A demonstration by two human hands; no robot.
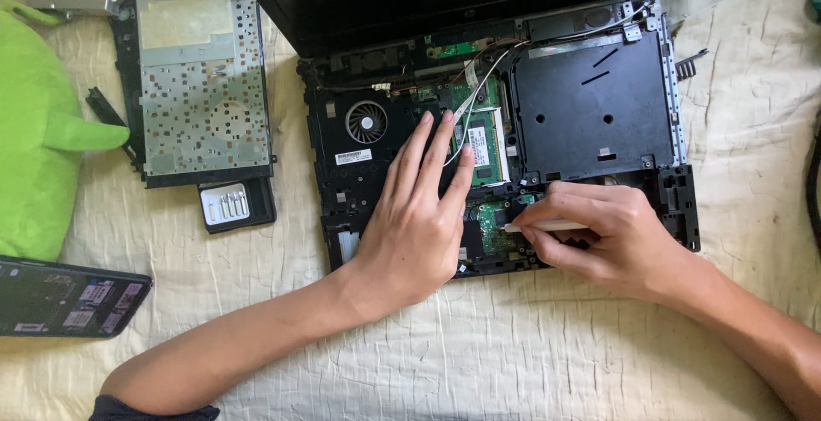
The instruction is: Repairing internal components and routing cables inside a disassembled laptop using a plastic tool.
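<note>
1. While the black opened laptop base (590,104) lies with its top cover already off, we see its round cooling fan (366,121), green memory module (484,143) and white antenna wires (475,96) exposed.
2. We note the removed grey perforated keyboard backing plate (201,70) set aside at nine o'clock of the base, with a small black tray of screwdriver bits (229,205) just beside its lower edge.
3. Our left hand (419,216) rests flat and released on the base, fingers spread toward twelve o'clock, bracing the chassis and gripping nothing.
4. Our right hand (616,233) is pinched around a slim white screwdriver handle (552,226), its tip pointing to nine o'clock at the small green circuit board (494,216) near the base's six o'clock edge.
5. We judge disassembly well advanced: cover and keyboard are out; the small board, fan and memory remain mounted.
6. A green plush toy (38,130) and a dark flat device (68,297) lie well apart at far nine o'clock.
</note>
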